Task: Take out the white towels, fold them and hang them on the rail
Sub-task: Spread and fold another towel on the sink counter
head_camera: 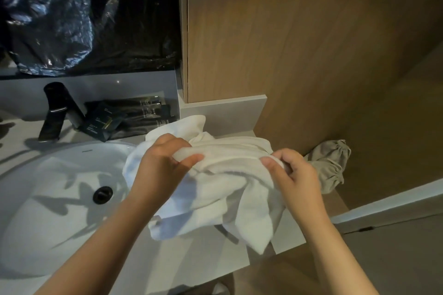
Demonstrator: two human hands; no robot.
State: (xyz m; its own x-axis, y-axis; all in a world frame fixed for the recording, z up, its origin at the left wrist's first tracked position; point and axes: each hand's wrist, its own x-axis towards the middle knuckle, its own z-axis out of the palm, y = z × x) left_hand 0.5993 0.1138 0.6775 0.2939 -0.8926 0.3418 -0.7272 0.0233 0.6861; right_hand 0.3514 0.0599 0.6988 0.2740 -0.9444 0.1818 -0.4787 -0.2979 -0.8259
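A brown wood-grain wall panel (311, 43) fills the right side — dimly, warmly lit. Left of it, crinkled black plastic sheeting (84, 19) hangs above a pale grey countertop (191, 258) holding a white oval basin (36, 223), a black tap (56, 110) and dark flat sachets (124, 117).

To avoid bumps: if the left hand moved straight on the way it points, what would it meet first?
The left hand meets more of the white towel it grips, then probably the grey ledge; depth unclear.

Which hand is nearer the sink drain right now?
Left. The left hand grips the white towel just right of the drain; the right hand pinches the towel farther right.
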